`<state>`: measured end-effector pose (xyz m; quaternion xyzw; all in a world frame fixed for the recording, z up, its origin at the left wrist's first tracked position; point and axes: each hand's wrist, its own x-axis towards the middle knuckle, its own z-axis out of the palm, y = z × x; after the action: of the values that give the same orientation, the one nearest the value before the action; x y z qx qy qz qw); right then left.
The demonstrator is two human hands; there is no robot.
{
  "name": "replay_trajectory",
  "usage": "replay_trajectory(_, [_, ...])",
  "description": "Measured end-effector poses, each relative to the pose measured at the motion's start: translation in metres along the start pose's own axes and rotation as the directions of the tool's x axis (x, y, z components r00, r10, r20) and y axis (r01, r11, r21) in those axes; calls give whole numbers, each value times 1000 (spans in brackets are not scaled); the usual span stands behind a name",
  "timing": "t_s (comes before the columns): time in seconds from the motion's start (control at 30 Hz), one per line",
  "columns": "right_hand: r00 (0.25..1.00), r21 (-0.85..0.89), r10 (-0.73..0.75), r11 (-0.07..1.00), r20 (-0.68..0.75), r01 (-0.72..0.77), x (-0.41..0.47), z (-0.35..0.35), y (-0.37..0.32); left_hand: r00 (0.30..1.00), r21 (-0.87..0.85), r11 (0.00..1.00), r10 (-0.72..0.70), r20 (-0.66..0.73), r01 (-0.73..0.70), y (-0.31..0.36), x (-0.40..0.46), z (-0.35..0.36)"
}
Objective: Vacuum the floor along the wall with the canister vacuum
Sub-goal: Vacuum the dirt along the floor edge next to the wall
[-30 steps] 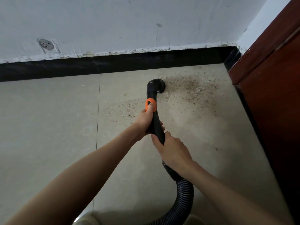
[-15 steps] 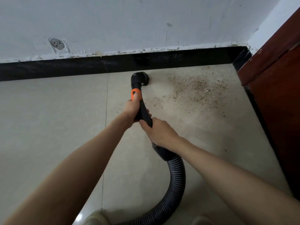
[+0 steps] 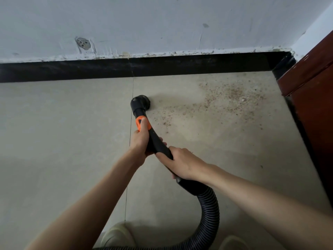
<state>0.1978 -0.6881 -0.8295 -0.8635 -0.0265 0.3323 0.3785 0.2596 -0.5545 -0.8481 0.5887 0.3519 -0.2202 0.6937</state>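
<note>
A black vacuum wand [image 3: 158, 143] with an orange switch [image 3: 139, 122] ends in a round black nozzle [image 3: 140, 102] pressed to the beige tiled floor [image 3: 63, 132], a short way out from the black skirting [image 3: 162, 66]. My left hand [image 3: 141, 139] grips the wand just below the switch, thumb up on the orange part. My right hand [image 3: 182, 163] grips the wand lower down, where the ribbed black hose [image 3: 210, 208] begins. Brown crumbs and dust [image 3: 228, 98] lie scattered right of the nozzle, toward the corner.
A dark red-brown wooden cabinet [image 3: 313, 109] stands along the right side, closing off the corner. The white wall [image 3: 162, 24] above the skirting has a patched hole [image 3: 82, 43]. The toe of a light shoe [image 3: 117, 235] shows at the bottom, beside the hose.
The nozzle swept left out of the dust patch and up near the skirting, then drew back from the wall. Both hands kept their grip. The crumbs left of the patch have thinned.
</note>
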Motion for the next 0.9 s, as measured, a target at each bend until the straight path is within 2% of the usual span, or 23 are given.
replay_trajectory(0.23, [995, -16, 4, 1000, 99, -3, -17, 17, 8, 997, 72, 996, 51, -65, -46, -18, -16, -16])
replay_trajectory(0.37, [991, 49, 21, 998, 133, -28, -27, 28, 11, 997, 72, 995, 66, -51, -62, -34, -27, -21])
replay_trajectory(0.6, [994, 147, 82, 985, 71, -92, -29, 24, 10, 998, 153, 986, 62, 5, -62, -33, -25, -9])
replay_trajectory(0.73, [989, 95, 128, 988, -73, -121, -37, 24, 12, 998, 193, 980, 45, 37, -52, -32, -24, 8])
replay_trajectory(0.9, [976, 94, 166, 984, -142, -153, -46, 19, 18, 993, 224, 974, 1, 117, -27, -32, -21, 27])
